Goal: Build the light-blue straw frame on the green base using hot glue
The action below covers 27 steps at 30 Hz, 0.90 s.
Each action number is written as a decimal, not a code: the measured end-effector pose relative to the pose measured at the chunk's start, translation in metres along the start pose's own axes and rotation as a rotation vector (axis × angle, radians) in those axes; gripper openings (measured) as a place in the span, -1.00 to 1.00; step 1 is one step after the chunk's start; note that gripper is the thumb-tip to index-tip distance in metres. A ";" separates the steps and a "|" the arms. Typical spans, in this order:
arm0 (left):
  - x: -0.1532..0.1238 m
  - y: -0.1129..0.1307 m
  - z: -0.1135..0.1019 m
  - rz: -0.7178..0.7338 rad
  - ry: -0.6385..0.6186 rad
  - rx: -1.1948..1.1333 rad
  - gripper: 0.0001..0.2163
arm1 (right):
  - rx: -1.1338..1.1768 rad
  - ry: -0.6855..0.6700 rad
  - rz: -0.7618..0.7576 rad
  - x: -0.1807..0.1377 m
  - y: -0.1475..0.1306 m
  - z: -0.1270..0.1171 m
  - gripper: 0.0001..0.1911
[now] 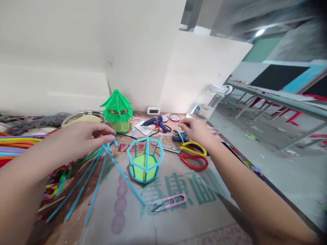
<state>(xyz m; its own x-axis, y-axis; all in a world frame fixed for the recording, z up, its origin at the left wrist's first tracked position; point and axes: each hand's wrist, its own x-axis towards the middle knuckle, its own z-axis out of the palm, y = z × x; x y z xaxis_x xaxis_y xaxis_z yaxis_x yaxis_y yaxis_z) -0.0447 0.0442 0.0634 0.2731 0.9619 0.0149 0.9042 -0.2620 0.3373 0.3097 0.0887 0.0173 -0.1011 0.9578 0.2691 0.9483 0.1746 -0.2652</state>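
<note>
My left hand [85,136] pinches the top ends of several long blue straws [89,183] that fan out down across the table. My right hand [195,131] is closed on a short blue straw piece [181,136], just above the yellow-handled scissors [189,149]. Between my hands stands a blue straw cage with a green base [145,163]. Behind it sits a green straw pavilion model [117,110].
A blue glue gun [157,122] lies behind the cage. Red-handled scissors [194,162] and pink thread snips [170,202] lie on the printed sack. Coloured straws [17,143] pile at the left. A plastic bottle [209,103] and metal bowl [81,117] stand at the back.
</note>
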 end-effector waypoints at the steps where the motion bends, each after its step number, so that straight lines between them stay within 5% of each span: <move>1: -0.001 0.001 -0.002 -0.007 0.001 0.008 -0.58 | -0.041 0.014 0.047 0.007 0.008 -0.001 -0.74; 6: 0.001 -0.002 0.001 0.017 -0.015 0.014 -0.58 | -0.084 -0.118 0.158 0.023 0.029 0.029 -0.74; 10: 0.002 -0.005 0.005 0.040 -0.014 0.013 -0.58 | 0.005 -0.098 0.159 0.021 0.031 0.050 -0.93; 15: 0.002 -0.008 0.002 0.055 0.026 0.000 -0.59 | 0.219 0.093 0.182 0.013 0.024 0.010 -0.79; 20: -0.006 0.012 0.002 0.057 0.193 -0.112 -0.57 | 1.131 0.172 -0.015 -0.017 -0.028 -0.039 -0.66; 27: -0.028 0.062 0.020 0.254 0.153 -0.495 -0.67 | 1.273 0.098 -0.313 -0.068 -0.108 -0.039 -0.90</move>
<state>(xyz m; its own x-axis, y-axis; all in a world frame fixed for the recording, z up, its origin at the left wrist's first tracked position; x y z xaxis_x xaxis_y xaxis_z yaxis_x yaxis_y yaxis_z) 0.0104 -0.0006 0.0648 0.3781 0.8836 0.2764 0.5449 -0.4537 0.7052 0.2258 -0.0039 0.0643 -0.1904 0.8269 0.5292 -0.0624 0.5277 -0.8471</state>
